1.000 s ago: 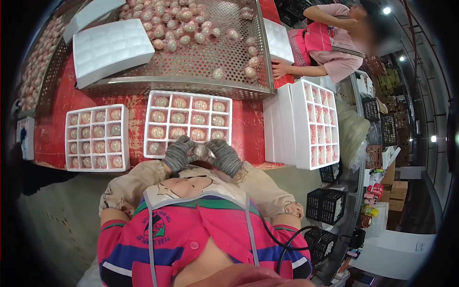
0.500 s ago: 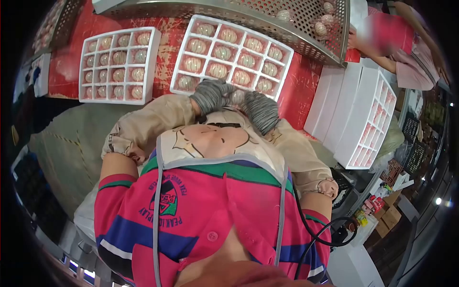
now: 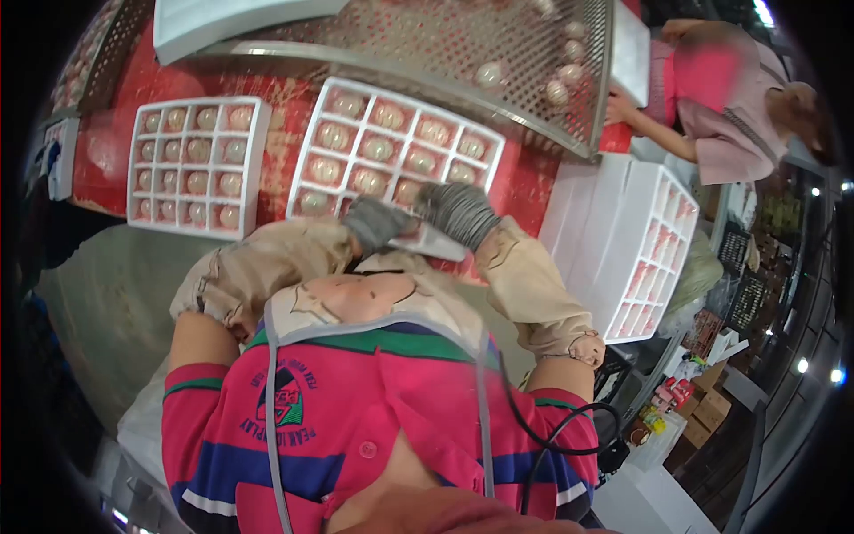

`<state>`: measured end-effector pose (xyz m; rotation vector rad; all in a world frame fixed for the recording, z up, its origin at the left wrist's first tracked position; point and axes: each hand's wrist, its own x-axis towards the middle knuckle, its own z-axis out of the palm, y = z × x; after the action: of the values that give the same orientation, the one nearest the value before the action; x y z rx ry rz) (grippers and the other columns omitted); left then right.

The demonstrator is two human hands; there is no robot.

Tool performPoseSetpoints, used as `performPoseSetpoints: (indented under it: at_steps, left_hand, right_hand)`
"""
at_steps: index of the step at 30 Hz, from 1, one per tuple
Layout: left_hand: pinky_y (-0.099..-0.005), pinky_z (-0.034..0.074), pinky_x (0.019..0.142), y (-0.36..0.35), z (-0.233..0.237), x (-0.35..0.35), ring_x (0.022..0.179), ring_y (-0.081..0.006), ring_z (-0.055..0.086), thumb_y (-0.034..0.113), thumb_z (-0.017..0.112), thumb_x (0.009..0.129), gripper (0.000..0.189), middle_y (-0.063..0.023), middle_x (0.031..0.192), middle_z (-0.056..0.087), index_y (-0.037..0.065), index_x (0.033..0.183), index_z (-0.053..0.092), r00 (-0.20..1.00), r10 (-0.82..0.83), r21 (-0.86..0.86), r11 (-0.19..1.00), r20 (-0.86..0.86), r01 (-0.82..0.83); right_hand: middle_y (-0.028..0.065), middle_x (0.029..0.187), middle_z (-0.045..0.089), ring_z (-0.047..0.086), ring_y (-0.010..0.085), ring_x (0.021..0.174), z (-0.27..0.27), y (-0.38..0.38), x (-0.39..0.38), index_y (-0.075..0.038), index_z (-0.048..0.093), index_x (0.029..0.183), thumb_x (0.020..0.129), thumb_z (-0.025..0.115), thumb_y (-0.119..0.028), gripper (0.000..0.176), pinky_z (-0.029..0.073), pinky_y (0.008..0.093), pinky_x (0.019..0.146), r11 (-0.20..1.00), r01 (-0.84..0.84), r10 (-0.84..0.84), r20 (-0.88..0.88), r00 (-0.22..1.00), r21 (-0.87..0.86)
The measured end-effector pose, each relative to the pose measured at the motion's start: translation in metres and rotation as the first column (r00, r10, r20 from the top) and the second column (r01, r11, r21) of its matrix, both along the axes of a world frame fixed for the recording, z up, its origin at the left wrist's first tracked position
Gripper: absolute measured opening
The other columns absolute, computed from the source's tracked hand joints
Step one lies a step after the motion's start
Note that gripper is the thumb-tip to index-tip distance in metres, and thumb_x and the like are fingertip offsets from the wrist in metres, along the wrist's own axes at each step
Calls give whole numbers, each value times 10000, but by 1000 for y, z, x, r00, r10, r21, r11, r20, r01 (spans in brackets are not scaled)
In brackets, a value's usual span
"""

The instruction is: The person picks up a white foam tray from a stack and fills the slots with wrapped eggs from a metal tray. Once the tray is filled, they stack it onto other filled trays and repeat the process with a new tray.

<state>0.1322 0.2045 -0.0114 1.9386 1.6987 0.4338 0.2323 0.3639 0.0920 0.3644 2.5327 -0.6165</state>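
In the middle of the red table stands a white divided tray (image 3: 294,191), its cells holding pale, striped round balls (image 3: 389,116). My left hand (image 3: 375,222), in a grey glove, is at the tray's front edge and covers part of the front row. Just to its right, my right hand (image 3: 458,214) in the same kind of glove reaches over the front right cells, its fingertips blurred. The gloves and motion blur hide whether either hand holds a ball. A second white tray (image 3: 258,169) of similar balls stands to the left.
Behind the trays lies a perforated metal bin (image 3: 427,76) with loose balls. A white box (image 3: 240,18) rests at its left end. Stacked white trays (image 3: 614,231) stand at the right. A co-worker (image 3: 703,116) is at the far right, one hand by the bin. A black cable (image 3: 556,449) hangs by my right arm.
My hands, close together at the front edge before, have moved slightly apart; the right one now reaches over the front row. The whole view has shifted, with the trays lower and further left.
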Motion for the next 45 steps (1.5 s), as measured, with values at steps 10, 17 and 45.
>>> performPoseSetpoints:
  at_steps: [10, 17, 45]
  left_hand:
    - [-476, 475, 506, 6, -11, 6, 646, -290, 662, 268, 514, 829, 214, -113, 730, 677, 165, 862, 699, 983, -4, -304, 951, -183, -52]
    - [-467, 488, 525, 9, 4, -2, 671, -295, 672, 253, 540, 796, 209, -127, 732, 679, 129, 795, 709, 991, 10, -233, 972, -136, -42]
    - [-374, 493, 816, 29, 17, 39, 961, -257, 634, 269, 545, 864, 299, -132, 1043, 654, 166, 1133, 623, 993, 12, -213, 977, 121, 14]
  right_hand:
    - [195, 1124, 597, 583, 341, 1033, -20, 171, -53, -85, 543, 1201, 861, 529, -192, 358, 445, 383, 942, 875, 356, -148, -519, 842, 328]
    - [205, 1034, 619, 606, 340, 997, 25, 143, -54, -1, 521, 1142, 841, 582, -192, 362, 480, 399, 867, 896, 401, -295, -416, 860, 193]
    - [101, 877, 569, 596, 292, 799, -40, -58, 135, -147, 590, 1062, 810, 619, -358, 330, 500, 419, 640, 792, 522, -384, -406, 829, 316]
